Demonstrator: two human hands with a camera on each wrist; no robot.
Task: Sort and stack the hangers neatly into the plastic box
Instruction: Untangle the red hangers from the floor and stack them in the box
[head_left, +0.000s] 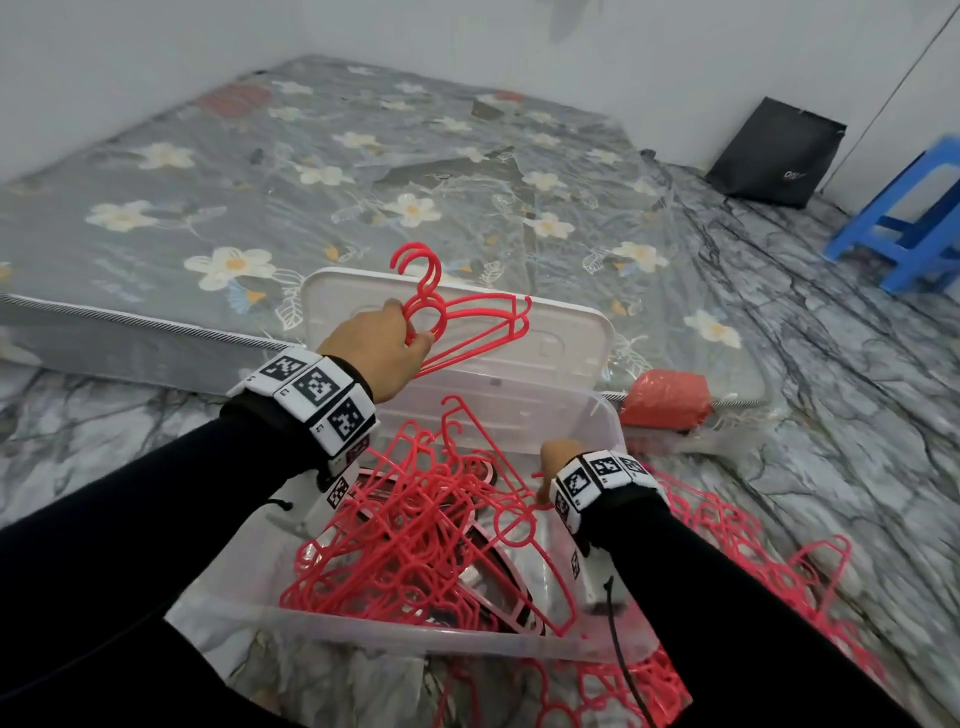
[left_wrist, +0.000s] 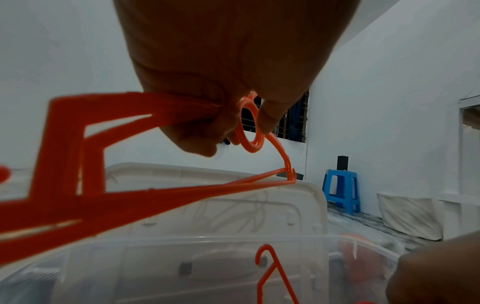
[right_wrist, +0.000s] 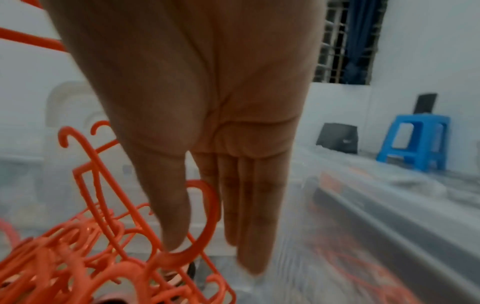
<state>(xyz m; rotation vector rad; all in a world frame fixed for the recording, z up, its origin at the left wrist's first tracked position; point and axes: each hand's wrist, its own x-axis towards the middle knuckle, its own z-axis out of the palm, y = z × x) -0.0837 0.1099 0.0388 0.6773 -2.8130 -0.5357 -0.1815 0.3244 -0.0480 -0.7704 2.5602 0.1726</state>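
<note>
My left hand (head_left: 384, 338) grips a small bundle of pink-red hangers (head_left: 467, 322) by their necks, held up over the far side of the clear plastic box (head_left: 415, 636); in the left wrist view the fingers (left_wrist: 197, 142) curl round the hangers (left_wrist: 249, 127). A tangled heap of hangers (head_left: 415, 540) fills the box. My right hand (head_left: 558, 457) reaches down into the box's right side with straight fingers (right_wrist: 249, 216), its thumb (right_wrist: 171, 226) touching the hook of one hanger (right_wrist: 202, 222).
The box's white lid (head_left: 571, 338) leans upright behind it against a flowered mattress (head_left: 311, 182). More hangers (head_left: 753, 561) lie on the marble floor to the right and in front. A red bundle (head_left: 667, 400), a blue stool (head_left: 909, 223) and a black bag (head_left: 779, 153) stand further right.
</note>
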